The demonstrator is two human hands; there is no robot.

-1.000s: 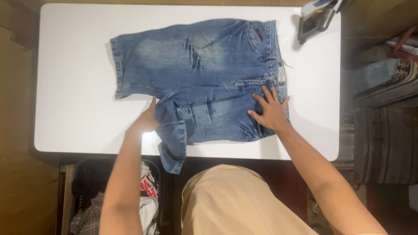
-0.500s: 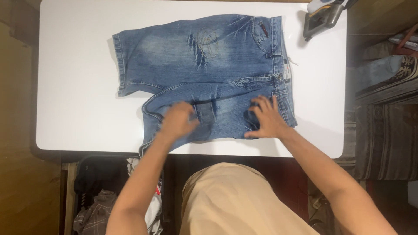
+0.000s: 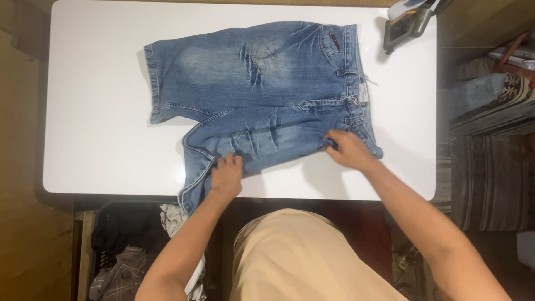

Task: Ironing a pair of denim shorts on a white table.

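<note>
A pair of faded blue denim shorts (image 3: 256, 95) with ripped patches lies flat on a white table (image 3: 95, 139), waistband to the right. My left hand (image 3: 227, 175) pinches the near leg's lower edge close to the table's front edge. My right hand (image 3: 348, 149) grips the near edge of the shorts at the waistband corner. The near leg's hem hangs over the table's front edge.
A grey hand-held device (image 3: 407, 22) sits at the table's far right corner. Below the front edge on the left stands a dark basket with clothes (image 3: 134, 251). Folded fabrics (image 3: 490, 100) lie to the right of the table.
Both hands slid toward me from on top of the near leg to its near edge and closed on the fabric. The near edge of the shorts has lifted and pulled in.
</note>
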